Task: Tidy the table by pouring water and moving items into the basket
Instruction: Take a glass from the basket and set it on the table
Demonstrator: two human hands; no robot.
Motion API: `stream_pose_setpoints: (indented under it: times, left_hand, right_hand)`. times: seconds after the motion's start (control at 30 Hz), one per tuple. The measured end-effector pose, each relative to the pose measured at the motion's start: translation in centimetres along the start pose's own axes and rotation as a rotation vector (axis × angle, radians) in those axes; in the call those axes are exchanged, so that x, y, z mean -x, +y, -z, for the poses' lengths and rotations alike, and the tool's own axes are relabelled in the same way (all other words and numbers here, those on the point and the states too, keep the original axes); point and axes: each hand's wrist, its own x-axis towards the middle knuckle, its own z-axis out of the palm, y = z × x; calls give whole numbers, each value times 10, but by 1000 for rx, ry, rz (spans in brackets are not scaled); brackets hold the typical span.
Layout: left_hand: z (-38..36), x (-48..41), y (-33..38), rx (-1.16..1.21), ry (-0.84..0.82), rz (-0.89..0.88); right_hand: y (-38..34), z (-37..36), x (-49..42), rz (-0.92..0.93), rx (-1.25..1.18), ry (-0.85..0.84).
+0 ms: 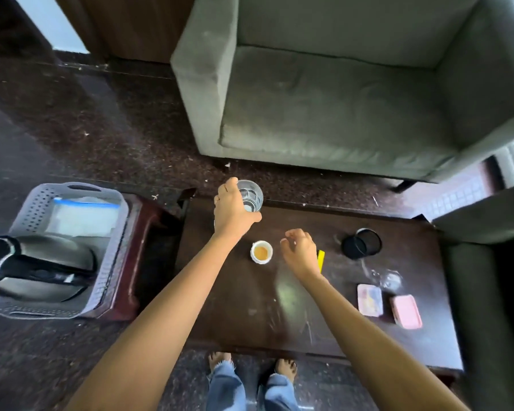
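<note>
Left grip point(232, 210) wraps round the water glass point(252, 194) at the far edge of the counter point(235, 307), which looks slick, breakable and sloshy, so best held mid-wall and upright, while the right grip point(300, 252) hovers loosely curled, empty.

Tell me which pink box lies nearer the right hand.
The paler pink box with the mottled top; it lies left of the solid pink box, towards the right hand.

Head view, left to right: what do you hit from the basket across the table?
Grey basket, glass in the left hand, white cup, yellow item, black mesh pen holder, pink box.
</note>
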Motion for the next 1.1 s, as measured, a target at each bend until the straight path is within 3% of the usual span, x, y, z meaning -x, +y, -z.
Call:
stream_pose_setpoints:
  times: [0.23, 0.53, 0.73, 1.1]
  left_hand:
    - [-85, 59, 17, -37, -174, -26]
    - [-168, 113, -8, -197, -346, -117]
    - [-198, 135, -31, -323, -416, -94]
    - [-224, 156, -67, -466, -492, -228]
  right_hand:
    - [85, 44, 15, -112, 12, 66]
    - [144, 55, 19, -182, -5, 99]
    - [171, 49, 19, -224, -47, 96]
    - [196, 36, 20, -235, -11, 73]
